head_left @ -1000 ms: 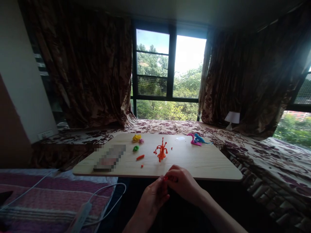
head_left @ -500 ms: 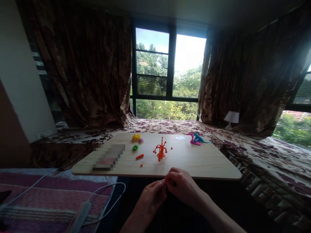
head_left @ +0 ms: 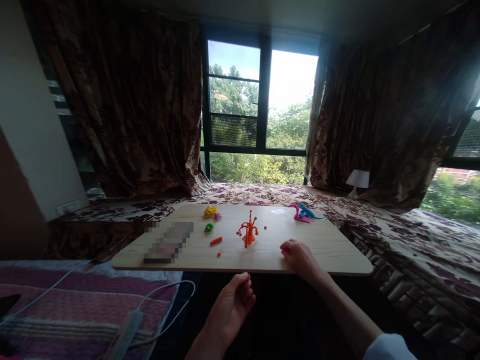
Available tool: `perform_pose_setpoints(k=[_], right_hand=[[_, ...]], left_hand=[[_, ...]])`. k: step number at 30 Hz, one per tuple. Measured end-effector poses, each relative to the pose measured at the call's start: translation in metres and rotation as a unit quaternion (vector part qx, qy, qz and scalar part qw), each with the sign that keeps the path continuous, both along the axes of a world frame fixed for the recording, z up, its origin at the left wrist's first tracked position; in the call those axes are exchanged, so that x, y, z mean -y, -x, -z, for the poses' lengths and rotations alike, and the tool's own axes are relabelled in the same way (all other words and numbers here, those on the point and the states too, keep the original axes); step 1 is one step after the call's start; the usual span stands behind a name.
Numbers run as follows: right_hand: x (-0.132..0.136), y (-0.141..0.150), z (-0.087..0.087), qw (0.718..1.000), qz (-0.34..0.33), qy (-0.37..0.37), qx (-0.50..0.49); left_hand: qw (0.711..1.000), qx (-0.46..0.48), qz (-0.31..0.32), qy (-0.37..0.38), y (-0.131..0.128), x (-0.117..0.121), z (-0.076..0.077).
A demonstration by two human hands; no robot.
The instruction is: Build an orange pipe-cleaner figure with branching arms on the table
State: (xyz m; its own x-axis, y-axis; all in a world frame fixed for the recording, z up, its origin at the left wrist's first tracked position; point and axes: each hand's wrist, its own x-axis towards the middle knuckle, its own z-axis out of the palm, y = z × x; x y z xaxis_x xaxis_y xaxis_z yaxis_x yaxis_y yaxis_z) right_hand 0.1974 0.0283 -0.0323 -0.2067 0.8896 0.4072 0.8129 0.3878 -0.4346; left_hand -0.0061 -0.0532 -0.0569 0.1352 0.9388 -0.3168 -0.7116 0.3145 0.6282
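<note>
Orange branching figure stands on the bench; right hand curls over the near side, left hand curls before the edge; cannot tell if either holds anything

The right hand has room leftward until the orange figure.

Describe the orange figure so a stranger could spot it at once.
Find the pale table in front of the window. Near its middle, between an orange stick and a tiny reddish ball, stands the orange figure. Unlike those two, it rises upright with thin, branching arms.
</note>
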Motion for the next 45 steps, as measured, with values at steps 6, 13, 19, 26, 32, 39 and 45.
perform_pose_setpoints(k=[6, 13, 19, 26, 32, 39, 45], right_hand=[[0.015, -0.013, 0.004, 0.987, -0.02, -0.051, 0.148], [0.025, 0.001, 0.023, 0.982, -0.052, -0.057, 0.174], [0.032, -0.011, 0.027, 0.98, -0.026, -0.048, 0.192], [0.057, 0.001, 0.027, 0.979, -0.077, -0.056, 0.178], [0.041, -0.007, 0.028, 0.983, -0.009, -0.047, 0.177], [0.065, -0.002, 0.04, 0.981, -0.033, -0.073, 0.174], [0.042, 0.001, 0.03, 0.984, -0.005, -0.054, 0.167]], left_hand=[[1.0, 0.011, 0.001, 0.016, -0.002, -0.002, 0.003], [1.0, 0.009, 0.011, 0.014, -0.003, -0.001, 0.006], [1.0, 0.02, 0.003, 0.009, 0.002, -0.002, 0.002], [1.0, 0.021, 0.02, 0.01, -0.006, -0.001, 0.005], [1.0, 0.015, -0.011, 0.013, 0.004, -0.004, 0.003], [0.999, 0.023, 0.01, 0.019, -0.009, -0.004, 0.007], [1.0, 0.012, -0.007, 0.01, 0.002, -0.005, 0.001]])
